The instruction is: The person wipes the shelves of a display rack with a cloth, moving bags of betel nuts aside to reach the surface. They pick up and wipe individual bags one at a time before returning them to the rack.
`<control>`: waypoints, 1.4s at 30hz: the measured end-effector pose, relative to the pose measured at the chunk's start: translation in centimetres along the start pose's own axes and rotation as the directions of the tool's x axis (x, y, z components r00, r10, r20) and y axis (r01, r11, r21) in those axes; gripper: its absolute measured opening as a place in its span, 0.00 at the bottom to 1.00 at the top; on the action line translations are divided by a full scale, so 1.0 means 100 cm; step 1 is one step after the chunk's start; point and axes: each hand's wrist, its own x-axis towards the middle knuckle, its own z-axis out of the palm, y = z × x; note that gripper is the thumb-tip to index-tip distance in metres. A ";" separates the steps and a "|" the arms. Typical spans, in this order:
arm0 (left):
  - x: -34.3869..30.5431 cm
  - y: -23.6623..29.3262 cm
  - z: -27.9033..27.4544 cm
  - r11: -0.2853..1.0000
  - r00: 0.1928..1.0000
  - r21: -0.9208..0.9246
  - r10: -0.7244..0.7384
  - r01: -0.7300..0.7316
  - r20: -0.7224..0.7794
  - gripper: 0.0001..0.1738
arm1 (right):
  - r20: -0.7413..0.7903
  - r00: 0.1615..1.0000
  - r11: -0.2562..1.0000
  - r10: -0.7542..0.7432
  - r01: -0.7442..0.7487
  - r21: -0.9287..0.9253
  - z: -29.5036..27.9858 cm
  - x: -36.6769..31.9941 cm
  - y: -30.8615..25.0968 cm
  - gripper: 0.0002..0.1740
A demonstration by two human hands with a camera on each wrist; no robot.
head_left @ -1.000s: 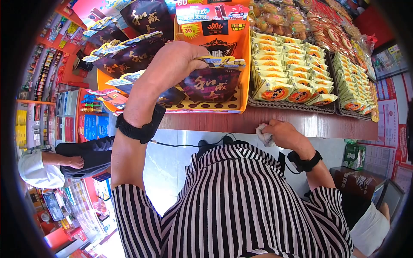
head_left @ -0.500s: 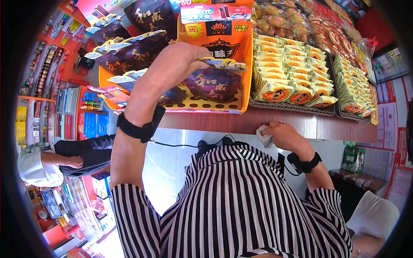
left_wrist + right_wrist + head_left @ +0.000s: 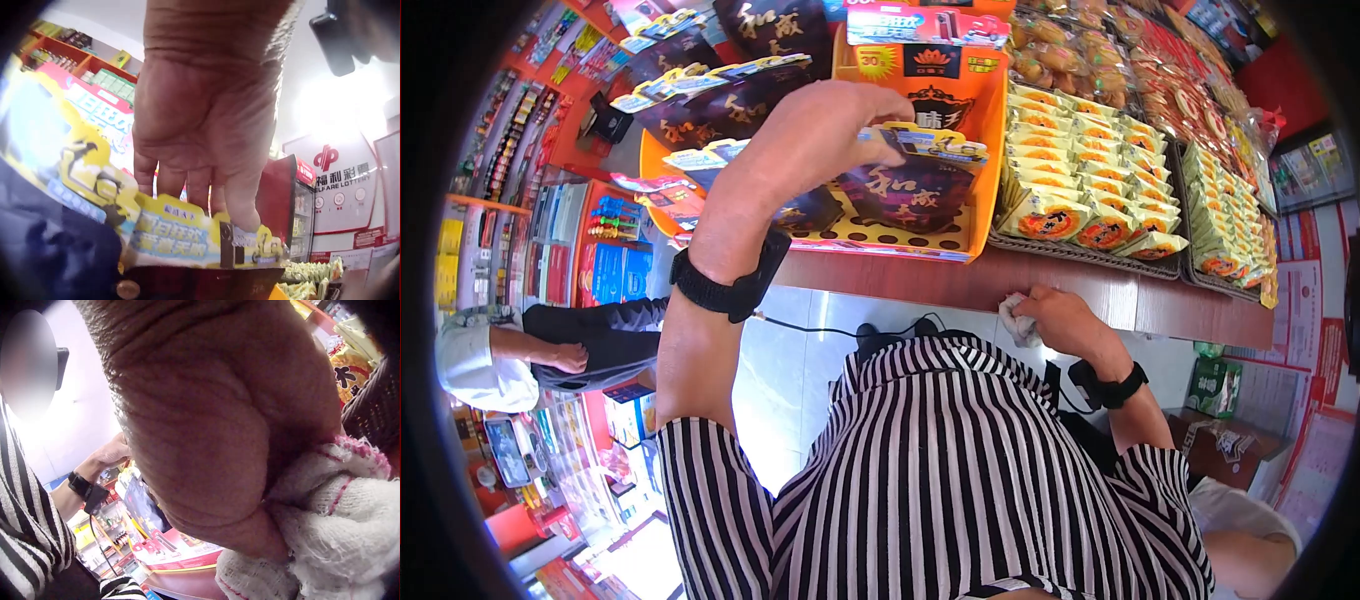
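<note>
My left hand [image 3: 820, 130] reaches over the orange display box [image 3: 990, 190] and pinches the top edge of a dark pouch [image 3: 910, 195]. In the left wrist view the thumb lies before its yellow-and-blue card [image 3: 169, 234], while the other fingers pass behind it. The pouch stands in the front row, with gold lettering on its face. A crumpled white cloth [image 3: 344, 531] with pink stitching is gripped in my right hand [image 3: 1065, 320], beside the counter's front edge.
More dark pouches [image 3: 730, 110] stand left and behind in the box. Right of it, wicker baskets [image 3: 1090, 258] hold rows of yellow snack packets [image 3: 1090, 170] on the wooden counter [image 3: 880, 280]. Another person's arm [image 3: 540, 350] shows at left, and a cable hangs by my left wrist.
The head view has shifted slightly, moving the box and baskets a little rightward in it. My left hand stays at the same pouch, with finger and thumb appearing slightly wider apart. The right hand keeps the cloth.
</note>
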 end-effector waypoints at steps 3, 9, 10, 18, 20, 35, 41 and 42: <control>-0.010 -0.012 -0.018 0.986 0.990 -0.165 -0.057 0.036 -0.127 0.21 | -0.019 1.000 1.000 -0.007 0.007 0.018 0.004 -0.002 0.001 0.17; -0.056 -0.015 -0.029 0.968 0.876 -0.226 -0.200 0.108 -0.440 0.14 | -0.054 0.992 0.988 -0.113 0.118 0.097 -0.006 0.003 -0.012 0.20; -0.065 -0.014 -0.025 0.973 0.848 -0.210 -0.189 0.095 -0.495 0.13 | -0.049 0.987 0.983 -0.156 0.160 0.092 -0.011 0.007 -0.017 0.20; -0.143 0.019 0.008 0.925 0.745 -0.301 -0.367 0.231 -0.556 0.10 | 0.005 0.888 0.883 -0.461 0.457 0.110 -0.045 0.049 -0.099 0.23; -0.165 0.026 0.021 0.868 0.752 -0.420 -0.458 0.264 -0.474 0.11 | -0.126 0.816 0.794 -0.565 0.579 0.185 -0.047 0.064 -0.116 0.24; -0.275 0.054 0.101 0.543 0.610 -0.730 -0.761 0.414 -0.221 0.09 | -0.419 0.702 0.585 -0.576 0.712 0.389 -0.045 0.117 -0.222 0.17; -0.289 0.044 0.085 0.402 0.547 -0.809 -0.829 0.430 -0.121 0.16 | -0.310 0.817 0.589 -0.487 0.569 0.573 -0.036 0.124 -0.228 0.19; -0.290 0.047 0.086 0.401 0.543 -0.785 -0.834 0.473 -0.099 0.19 | -0.311 0.818 0.592 -0.484 0.568 0.572 -0.035 0.126 -0.232 0.19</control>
